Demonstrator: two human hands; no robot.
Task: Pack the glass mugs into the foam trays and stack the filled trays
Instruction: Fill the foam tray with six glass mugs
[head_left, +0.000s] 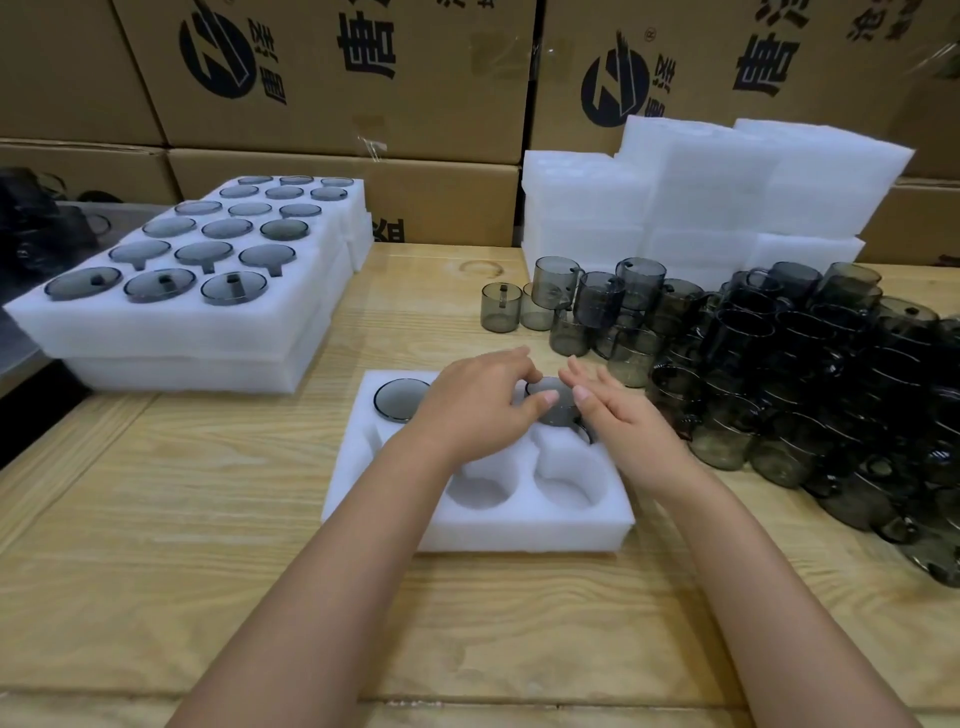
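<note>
A white foam tray (514, 530) lies in front of me on the wooden table. One smoky glass mug (400, 399) sits in its far left hole. Another mug (557, 405) sits in the far right hole, between my hands. My left hand (478, 410) hovers over the tray's far middle with fingers loosely curled, its thumb tip at that mug's rim. My right hand (618, 415) is open, fingers straight, touching the mug's right side. Two near holes (519, 488) show bare foam. Whether the far middle hole holds a mug is hidden by my left hand.
Loose grey mugs (779, 374) are heaped on the right of the table. Filled trays (187, 291) are stacked at the far left. Bare foam trays (701, 192) are piled at the back right. Cardboard boxes (332, 73) wall off the back.
</note>
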